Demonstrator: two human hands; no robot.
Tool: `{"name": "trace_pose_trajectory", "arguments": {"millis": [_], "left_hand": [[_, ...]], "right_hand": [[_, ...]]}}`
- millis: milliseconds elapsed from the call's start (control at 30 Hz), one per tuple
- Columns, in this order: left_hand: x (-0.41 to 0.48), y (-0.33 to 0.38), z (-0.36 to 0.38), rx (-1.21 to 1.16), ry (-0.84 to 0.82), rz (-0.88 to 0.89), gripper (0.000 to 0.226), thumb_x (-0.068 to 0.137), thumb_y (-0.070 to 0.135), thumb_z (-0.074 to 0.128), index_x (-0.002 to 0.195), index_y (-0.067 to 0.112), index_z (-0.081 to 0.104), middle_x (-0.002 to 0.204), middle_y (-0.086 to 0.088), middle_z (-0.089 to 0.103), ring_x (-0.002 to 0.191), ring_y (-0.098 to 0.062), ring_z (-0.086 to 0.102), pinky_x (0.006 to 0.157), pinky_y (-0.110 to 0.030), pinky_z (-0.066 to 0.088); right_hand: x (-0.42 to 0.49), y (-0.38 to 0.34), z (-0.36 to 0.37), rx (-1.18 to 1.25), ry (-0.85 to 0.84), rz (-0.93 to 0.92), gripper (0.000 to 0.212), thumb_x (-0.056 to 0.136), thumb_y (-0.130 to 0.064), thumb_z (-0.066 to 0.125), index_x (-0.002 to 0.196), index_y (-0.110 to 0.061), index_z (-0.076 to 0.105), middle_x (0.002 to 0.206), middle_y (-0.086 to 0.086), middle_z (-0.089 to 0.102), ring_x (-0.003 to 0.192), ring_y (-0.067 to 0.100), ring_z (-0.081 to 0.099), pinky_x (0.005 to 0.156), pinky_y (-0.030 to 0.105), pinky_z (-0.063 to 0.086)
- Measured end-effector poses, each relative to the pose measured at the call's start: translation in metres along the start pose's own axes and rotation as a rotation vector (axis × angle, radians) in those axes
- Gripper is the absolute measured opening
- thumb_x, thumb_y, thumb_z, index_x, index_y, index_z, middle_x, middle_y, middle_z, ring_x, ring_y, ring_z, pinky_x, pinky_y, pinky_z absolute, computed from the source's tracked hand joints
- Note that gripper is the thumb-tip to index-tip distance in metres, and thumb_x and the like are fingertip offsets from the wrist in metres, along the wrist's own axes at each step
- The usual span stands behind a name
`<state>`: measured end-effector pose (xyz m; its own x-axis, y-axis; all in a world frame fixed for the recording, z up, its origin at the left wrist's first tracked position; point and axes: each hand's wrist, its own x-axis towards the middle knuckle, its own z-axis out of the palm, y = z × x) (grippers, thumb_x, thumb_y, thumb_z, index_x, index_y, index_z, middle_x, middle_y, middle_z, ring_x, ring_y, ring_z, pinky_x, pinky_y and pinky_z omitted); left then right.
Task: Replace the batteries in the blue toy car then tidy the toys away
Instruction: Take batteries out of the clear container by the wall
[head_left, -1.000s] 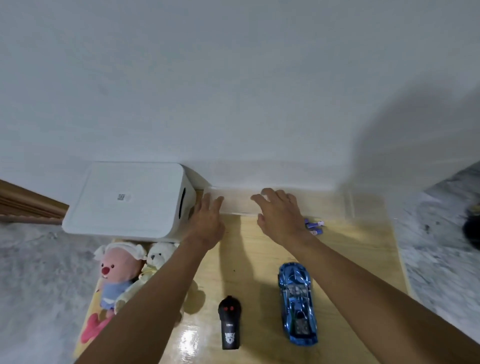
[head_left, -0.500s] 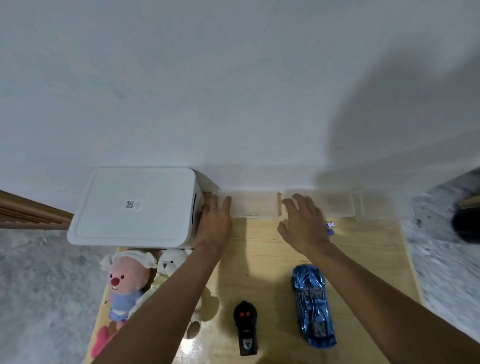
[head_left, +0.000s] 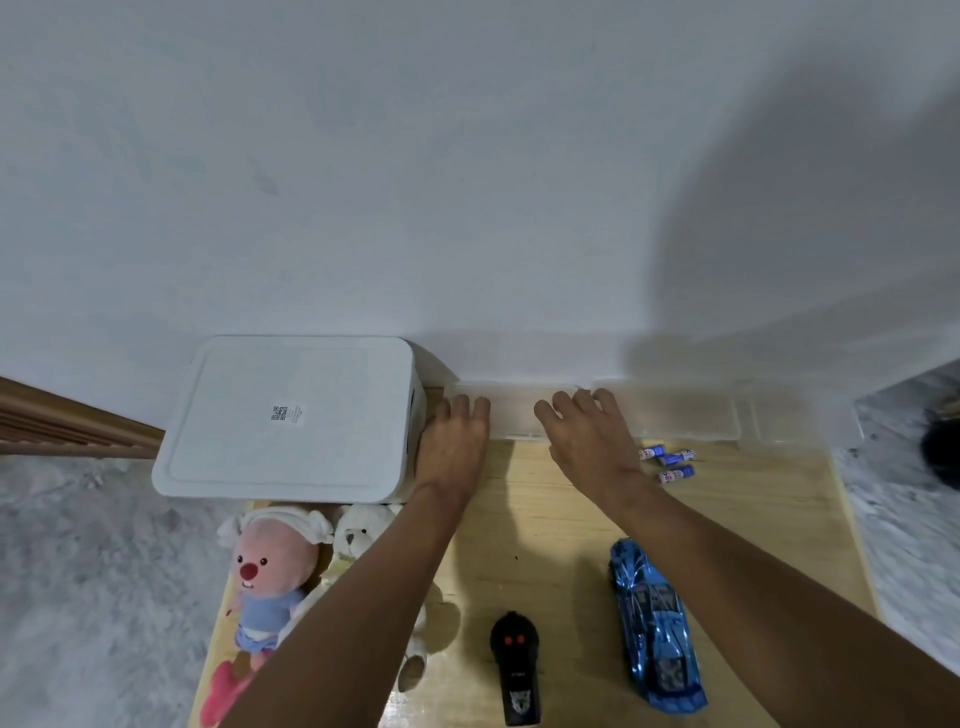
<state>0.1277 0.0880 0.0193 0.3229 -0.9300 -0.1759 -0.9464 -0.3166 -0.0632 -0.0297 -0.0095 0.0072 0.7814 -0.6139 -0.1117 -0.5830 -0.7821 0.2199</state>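
Both hands reach to the far edge of the wooden worktop (head_left: 545, 545), at the centre of the frame. The left hand (head_left: 454, 447) lies flat with its fingers together, fingertips on the near left corner of a clear plastic box (head_left: 514, 413) that stands against the white wall. The right hand (head_left: 584, 436) lies palm down with its fingers slightly spread over the right end of that same box, gripping nothing that can be seen. A second clear box (head_left: 680, 415) sits just to the right of it, along the wall.

Three blue batteries (head_left: 670, 462) lie loose on the worktop just right of the right wrist. The blue toy car (head_left: 654, 623) stands in the lower right of the frame, nose toward the wall, beside the right forearm. A black remote control (head_left: 514, 670) lies at lower centre.

A white lidded storage bin (head_left: 291, 421) fills the left centre, touching the left hand's side. Below it, at lower left, a pink plush toy (head_left: 265, 577) and a white plush bear (head_left: 358, 540) lie side by side, partly under the left forearm.
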Motion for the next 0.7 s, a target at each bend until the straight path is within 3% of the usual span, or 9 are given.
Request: {"name": "trace_pose_trajectory", "arguments": {"millis": [67, 167, 333, 533, 700], "left_hand": [[0.003, -0.002, 0.004, 0.027, 0.015, 0.016, 0.040, 0.055, -0.003, 0.085, 0.090, 0.011, 0.069, 0.080, -0.012, 0.067, 0.074, -0.030, 0.070, 0.041, -0.029, 0.051], [0.006, 0.000, 0.007, 0.039, -0.003, 0.003, 0.041, 0.057, -0.004, 0.086, 0.092, 0.008, 0.069, 0.081, -0.015, 0.066, 0.077, -0.034, 0.072, 0.038, -0.030, 0.051], [0.005, 0.005, 0.002, 0.096, -0.088, 0.032, 0.039, 0.087, 0.001, 0.069, 0.124, 0.005, 0.059, 0.113, -0.021, 0.066, 0.114, -0.042, 0.067, 0.066, -0.034, 0.061], [0.006, 0.002, 0.014, 0.018, -0.023, -0.012, 0.042, 0.061, -0.001, 0.087, 0.097, 0.005, 0.067, 0.089, -0.018, 0.066, 0.089, -0.039, 0.072, 0.045, -0.035, 0.057], [0.003, 0.000, 0.021, -0.065, 0.071, -0.033, 0.044, 0.067, 0.021, 0.094, 0.100, 0.010, 0.068, 0.105, -0.015, 0.069, 0.104, -0.036, 0.070, 0.060, -0.034, 0.062]], "right_hand": [[0.002, -0.003, -0.003, -0.019, 0.002, 0.003, 0.043, 0.056, -0.003, 0.076, 0.095, -0.012, 0.059, 0.079, 0.007, 0.060, 0.074, 0.034, 0.059, 0.075, 0.042, 0.045], [0.004, -0.006, -0.007, -0.017, -0.004, -0.010, 0.038, 0.052, 0.000, 0.075, 0.085, -0.012, 0.061, 0.068, 0.006, 0.059, 0.063, 0.033, 0.060, 0.068, 0.038, 0.047], [0.003, -0.004, -0.011, 0.070, 0.012, -0.021, 0.032, 0.049, 0.000, 0.077, 0.076, -0.010, 0.063, 0.061, 0.008, 0.061, 0.054, 0.031, 0.062, 0.057, 0.033, 0.050], [0.000, -0.001, -0.010, 0.179, 0.070, -0.016, 0.026, 0.048, 0.003, 0.075, 0.067, -0.009, 0.063, 0.057, 0.007, 0.059, 0.051, 0.027, 0.059, 0.050, 0.029, 0.046], [0.000, 0.003, -0.017, 0.265, 0.109, 0.034, 0.030, 0.043, 0.003, 0.076, 0.065, -0.011, 0.062, 0.056, 0.004, 0.060, 0.049, 0.026, 0.058, 0.050, 0.026, 0.045]]}}
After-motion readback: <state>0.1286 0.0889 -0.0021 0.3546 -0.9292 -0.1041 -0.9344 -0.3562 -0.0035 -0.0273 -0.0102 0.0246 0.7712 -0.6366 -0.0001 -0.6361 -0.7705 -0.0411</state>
